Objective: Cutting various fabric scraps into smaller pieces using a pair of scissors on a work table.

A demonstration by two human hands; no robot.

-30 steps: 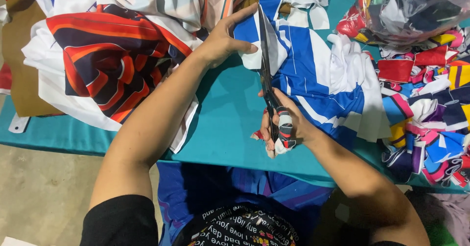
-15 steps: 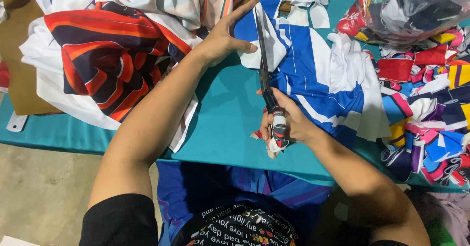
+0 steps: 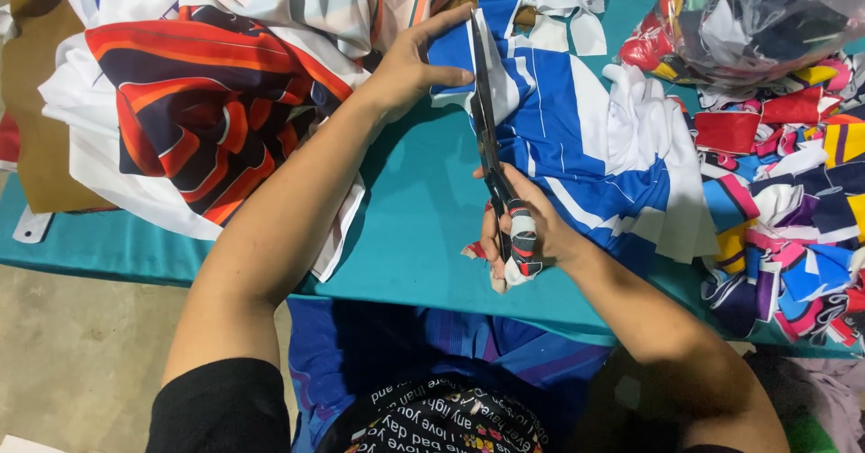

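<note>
Two hands, one scissors

Scissors: dark metal blades, dull sheen; handles wrapped in strips of printed cloth, frayed at the ends.
Blue-and-white fabric: smooth, thin synthetic-looking knit, slight sheen, crisp printed stripes.
Red, orange and navy fabric: same smooth printed cloth, matt to faintly glossy.
Surface: teal covering, matt, even, no visible grain.
Clear plastic bag: glossy, crinkled film with bright highlights.
Heap of multicoloured offcuts: soft cloth, raw cut edges.
Brown sheet: cardboard-like, matt.
Floor: rough, mottled concrete.
</note>
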